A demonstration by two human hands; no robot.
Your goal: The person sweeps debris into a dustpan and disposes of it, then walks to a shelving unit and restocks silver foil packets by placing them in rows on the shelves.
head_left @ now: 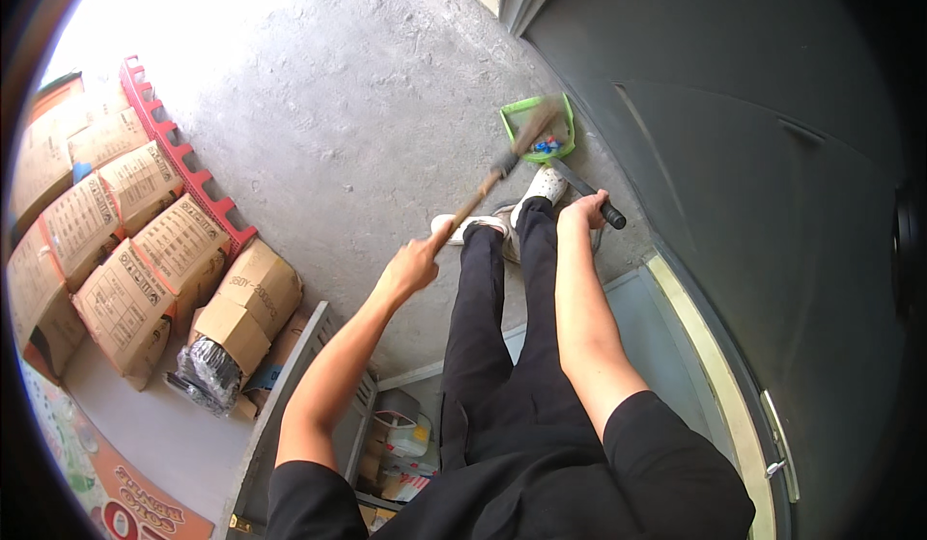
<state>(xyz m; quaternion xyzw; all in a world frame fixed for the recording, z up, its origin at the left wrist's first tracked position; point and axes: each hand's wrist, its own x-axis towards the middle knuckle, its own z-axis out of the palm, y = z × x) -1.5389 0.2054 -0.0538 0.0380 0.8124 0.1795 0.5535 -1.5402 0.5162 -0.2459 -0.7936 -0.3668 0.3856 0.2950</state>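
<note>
My left hand [409, 267] is closed round the wooden handle of a broom [481, 191], which slants away to the right. Motion blurs its brown bristles, which are over a green dustpan [571, 133] on the concrete floor. Small scraps [548, 144], blue, red and white, lie in the pan near its handle side. My right hand [583, 212] grips the pan's dark handle close to its black end. My feet, in white shoes [547, 185], stand just on the near side of the pan.
A dark door or wall panel [763, 135] rises along the right. Several taped cardboard boxes [145, 270] are stacked at the left beside a red notched plastic strip [179, 149]. A grey open door [299, 386] and a cabinet with bottles [410, 434] are near my left side.
</note>
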